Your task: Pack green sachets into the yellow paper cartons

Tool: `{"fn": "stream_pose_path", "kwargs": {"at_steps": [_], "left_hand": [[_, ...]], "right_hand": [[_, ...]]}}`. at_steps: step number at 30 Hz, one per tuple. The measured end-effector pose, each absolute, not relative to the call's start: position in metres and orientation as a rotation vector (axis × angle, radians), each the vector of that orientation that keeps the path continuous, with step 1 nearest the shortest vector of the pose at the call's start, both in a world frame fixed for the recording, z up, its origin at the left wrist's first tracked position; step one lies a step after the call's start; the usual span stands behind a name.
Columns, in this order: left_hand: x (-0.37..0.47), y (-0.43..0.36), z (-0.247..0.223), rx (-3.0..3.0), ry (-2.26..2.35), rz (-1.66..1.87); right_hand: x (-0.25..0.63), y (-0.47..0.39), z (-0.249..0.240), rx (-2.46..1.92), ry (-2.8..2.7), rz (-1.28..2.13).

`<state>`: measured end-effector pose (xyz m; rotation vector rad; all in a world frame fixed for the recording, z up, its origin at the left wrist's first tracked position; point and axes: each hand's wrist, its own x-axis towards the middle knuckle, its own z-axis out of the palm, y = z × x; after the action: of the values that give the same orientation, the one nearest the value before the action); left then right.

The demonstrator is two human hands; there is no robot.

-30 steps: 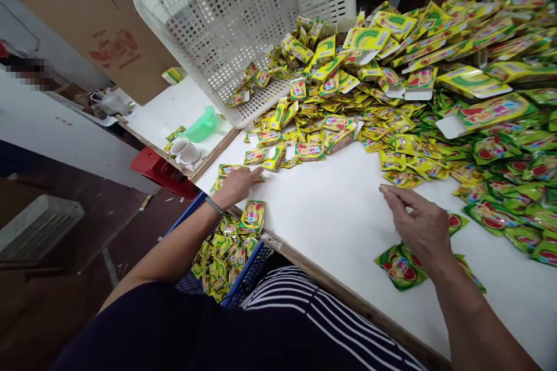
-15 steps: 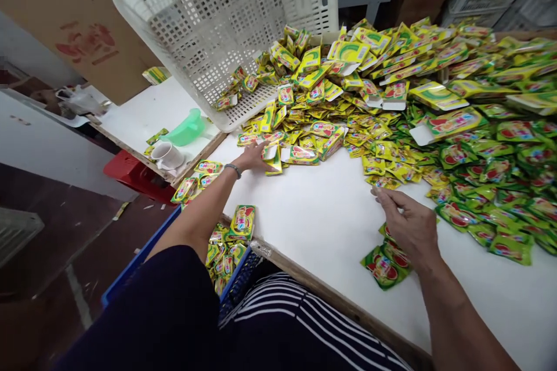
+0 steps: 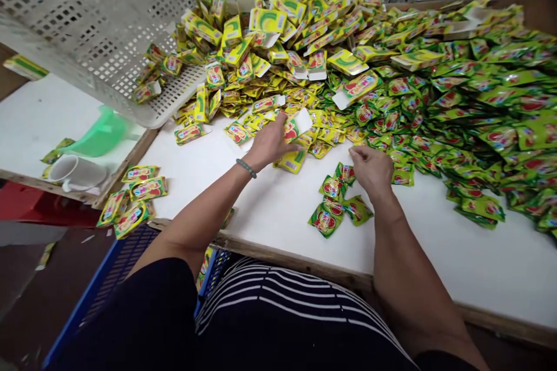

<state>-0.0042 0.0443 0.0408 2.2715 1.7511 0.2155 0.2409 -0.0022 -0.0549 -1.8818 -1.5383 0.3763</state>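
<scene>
My left hand (image 3: 270, 142), a beaded bracelet on its wrist, is closed around a small yellow-and-green carton (image 3: 292, 129) with its white end flap open. Below its fingers lies another yellow box (image 3: 290, 161), partly hidden. To the right, my right hand (image 3: 373, 171) has thumb and forefinger pinched together at the edge of the yellow sachets (image 3: 331, 135); what the pinch holds, if anything, is too small to make out. Just left of that wrist, several green sachets (image 3: 331, 214) with red fruit pictures lie on the white table (image 3: 270, 208).
A big pile of yellow cartons (image 3: 265, 20) and green sachets (image 3: 435, 110) spans the table's back and right. A white basket (image 3: 104, 29) is tipped at left. Beyond are a white mug (image 3: 78, 172) and green bowl (image 3: 102, 133). Several boxes (image 3: 130, 197) sit above a blue crate (image 3: 108, 278).
The view has swung right. My left hand has come from the boxes by the basket toward my right hand, bringing a carton. More green sachets now show beside my right wrist.
</scene>
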Motion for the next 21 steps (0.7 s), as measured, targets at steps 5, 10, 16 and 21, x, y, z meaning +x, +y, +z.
{"fn": "stream_pose_path", "kwargs": {"at_steps": [5, 10, 16, 21], "left_hand": [[0.003, 0.010, 0.033, 2.352, 1.696, 0.370], [-0.009, -0.010, -0.010, 2.418, 1.618, 0.372], [-0.022, -0.003, -0.021, 2.454, 1.631, 0.367], [-0.029, 0.001, -0.021, 2.409, 1.611, 0.384]], "right_hand": [[0.211, 0.010, -0.064, -1.922, -1.569, 0.363], [0.189, 0.015, -0.064, -1.797, -1.962, 0.225], [0.184, 0.011, -0.060, -1.683, -2.192, 0.185], [0.193, 0.012, -0.056, -1.656, -1.963, 0.216]]}}
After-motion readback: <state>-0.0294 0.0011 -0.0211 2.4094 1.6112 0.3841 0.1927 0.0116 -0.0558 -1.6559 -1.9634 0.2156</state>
